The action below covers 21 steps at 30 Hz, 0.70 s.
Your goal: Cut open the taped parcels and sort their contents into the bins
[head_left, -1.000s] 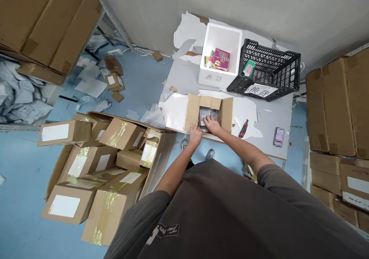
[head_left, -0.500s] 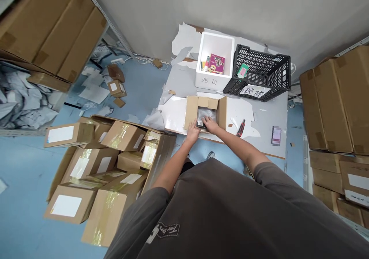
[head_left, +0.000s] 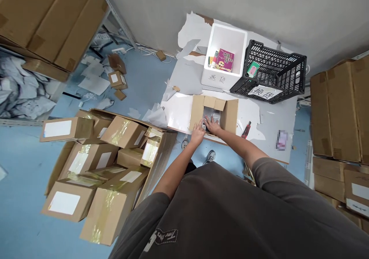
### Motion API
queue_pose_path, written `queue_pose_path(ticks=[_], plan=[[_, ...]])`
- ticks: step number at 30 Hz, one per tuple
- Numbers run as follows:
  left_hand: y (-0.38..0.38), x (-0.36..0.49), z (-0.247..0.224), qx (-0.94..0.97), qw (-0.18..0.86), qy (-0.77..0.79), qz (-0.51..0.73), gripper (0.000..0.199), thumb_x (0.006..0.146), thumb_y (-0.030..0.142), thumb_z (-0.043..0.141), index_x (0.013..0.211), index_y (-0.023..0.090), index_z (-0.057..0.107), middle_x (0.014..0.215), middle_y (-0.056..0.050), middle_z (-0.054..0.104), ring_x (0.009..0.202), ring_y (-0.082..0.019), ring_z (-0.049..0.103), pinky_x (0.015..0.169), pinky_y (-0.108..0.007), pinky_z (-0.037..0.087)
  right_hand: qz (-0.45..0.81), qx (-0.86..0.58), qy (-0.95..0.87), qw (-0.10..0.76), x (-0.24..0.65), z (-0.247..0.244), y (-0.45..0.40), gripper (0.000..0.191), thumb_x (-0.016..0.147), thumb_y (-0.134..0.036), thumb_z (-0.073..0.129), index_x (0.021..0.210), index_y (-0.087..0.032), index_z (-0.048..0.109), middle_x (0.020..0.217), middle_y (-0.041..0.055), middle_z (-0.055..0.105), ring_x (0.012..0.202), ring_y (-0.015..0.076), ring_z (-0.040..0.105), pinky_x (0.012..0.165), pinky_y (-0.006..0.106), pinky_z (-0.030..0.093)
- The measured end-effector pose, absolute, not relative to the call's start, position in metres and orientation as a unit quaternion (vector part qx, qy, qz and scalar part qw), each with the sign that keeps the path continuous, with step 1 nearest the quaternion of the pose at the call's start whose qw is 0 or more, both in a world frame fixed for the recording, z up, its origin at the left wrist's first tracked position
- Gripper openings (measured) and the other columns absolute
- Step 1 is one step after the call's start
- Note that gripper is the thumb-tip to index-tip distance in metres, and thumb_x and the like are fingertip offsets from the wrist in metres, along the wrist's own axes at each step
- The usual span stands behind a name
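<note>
A small cardboard box (head_left: 230, 116) lies on the white table with its flaps folded outward. Inside it is a clear-plastic-wrapped item (head_left: 215, 114) with a dark edge and a barcode label; its kind I cannot make out. My right hand (head_left: 213, 126) rests on the wrapped item, fingers spread. At the box's near left corner, my left hand (head_left: 198, 133) has its fingers stretched out beside the barcode. Neither hand visibly grips anything. A red and black utility knife (head_left: 246, 129) lies to the right of the box.
Behind the box stand a white foam bin (head_left: 216, 78) holding several small books and a black plastic crate (head_left: 288, 64) with a green packet. A large carton of taped parcels (head_left: 123, 132) is on the floor at left. Stacked cartons (head_left: 334, 112) line the right.
The camera view has shifted, so the table and its things appear further right. My right hand's fingers are more spread on the wrapped item; my left hand stays at the box's near corner.
</note>
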<state>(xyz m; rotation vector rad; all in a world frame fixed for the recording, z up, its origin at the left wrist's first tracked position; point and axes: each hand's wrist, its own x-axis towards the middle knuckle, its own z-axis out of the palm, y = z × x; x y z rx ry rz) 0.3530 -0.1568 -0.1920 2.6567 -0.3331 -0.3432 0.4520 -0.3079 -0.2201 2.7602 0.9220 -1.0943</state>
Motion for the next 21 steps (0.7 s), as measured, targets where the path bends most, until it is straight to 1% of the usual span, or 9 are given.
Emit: queue_pose_path(ticks=[3,5,7,9,11,14,17,19,21], plan=[[-0.158,0.353,-0.191,0.961,0.214,-0.132,-0.117,0.026,0.105,0.01,0.058,0.098,0.02,0.081,0.122,-0.02,0.084,0.172,-0.031,0.037,0.143,-0.067,0.023,-0.352,0.877,0.327,0.027,0.451,-0.211,-0.312,0.09,0.102,-0.025,0.054,0.184,-0.012,0.02,0.191,0.0263,0.006,0.175,0.0487,0.011,0.127,0.081,0.034],[-0.159,0.355,-0.189,0.961,0.208,-0.146,-0.107,0.027,0.107,0.01,0.056,0.098,0.02,0.08,0.118,-0.02,0.083,0.171,-0.031,0.04,0.142,-0.066,0.025,-0.35,0.876,0.329,0.039,0.452,-0.201,-0.318,0.086,0.106,-0.026,0.049,0.185,-0.01,0.019,0.19,0.0274,0.008,0.173,0.0508,0.017,0.124,0.08,0.039],[-0.159,0.359,-0.186,0.961,0.202,-0.164,-0.09,0.03,0.108,0.009,0.053,0.101,0.019,0.08,0.117,-0.018,0.083,0.17,-0.03,0.042,0.142,-0.063,0.028,-0.351,0.875,0.329,0.051,0.456,-0.19,-0.324,0.086,0.108,-0.03,0.051,0.184,-0.009,0.018,0.189,0.0299,0.009,0.17,0.054,0.023,0.122,0.076,0.045],[-0.159,0.364,-0.183,0.96,0.198,-0.181,-0.079,0.03,0.109,0.009,0.053,0.103,0.02,0.08,0.118,-0.017,0.083,0.169,-0.029,0.044,0.142,-0.062,0.029,-0.349,0.873,0.334,0.06,0.462,-0.177,-0.33,0.088,0.107,-0.032,0.059,0.183,-0.008,0.023,0.188,0.0323,0.014,0.167,0.0558,0.029,0.121,0.07,0.049],[-0.157,0.369,-0.181,0.959,0.194,-0.187,-0.084,0.027,0.107,0.009,0.056,0.104,0.021,0.081,0.119,-0.016,0.084,0.168,-0.029,0.046,0.141,-0.063,0.03,-0.341,0.872,0.346,0.059,0.468,-0.164,-0.335,0.079,0.107,-0.028,0.061,0.178,-0.007,0.035,0.183,0.0338,0.028,0.161,0.053,0.04,0.123,0.063,0.048],[-0.152,0.375,-0.178,0.961,0.185,-0.176,-0.107,0.026,0.101,0.007,0.062,0.105,0.021,0.084,0.12,-0.018,0.085,0.165,-0.031,0.049,0.138,-0.062,0.034,-0.323,0.875,0.356,0.055,0.474,-0.145,-0.338,0.062,0.108,-0.017,0.051,0.169,-0.006,0.048,0.166,0.0328,0.053,0.148,0.0439,0.053,0.123,0.055,0.046],[-0.146,0.376,-0.175,0.961,0.17,-0.18,-0.12,0.027,0.098,0.005,0.064,0.105,0.019,0.086,0.12,-0.02,0.085,0.165,-0.033,0.049,0.134,-0.062,0.038,-0.298,0.881,0.363,0.066,0.476,-0.13,-0.338,0.061,0.109,-0.011,0.045,0.17,-0.009,0.047,0.161,0.0301,0.057,0.144,0.0405,0.056,0.123,0.055,0.045],[-0.143,0.372,-0.173,0.962,0.156,-0.181,-0.132,0.028,0.097,0.004,0.063,0.104,0.018,0.086,0.12,-0.02,0.085,0.165,-0.034,0.048,0.133,-0.062,0.038,-0.276,0.886,0.364,0.079,0.475,-0.12,-0.338,0.06,0.11,-0.009,0.04,0.169,-0.01,0.047,0.161,0.0294,0.057,0.142,0.0391,0.059,0.119,0.054,0.047],[-0.14,0.367,-0.17,0.964,0.139,-0.174,-0.145,0.03,0.098,0.004,0.061,0.101,0.019,0.086,0.118,-0.019,0.086,0.164,-0.034,0.048,0.132,-0.06,0.039,-0.259,0.891,0.364,0.085,0.474,-0.11,-0.339,0.057,0.111,-0.007,0.036,0.166,-0.01,0.048,0.156,0.0294,0.06,0.136,0.0371,0.063,0.114,0.05,0.051]])
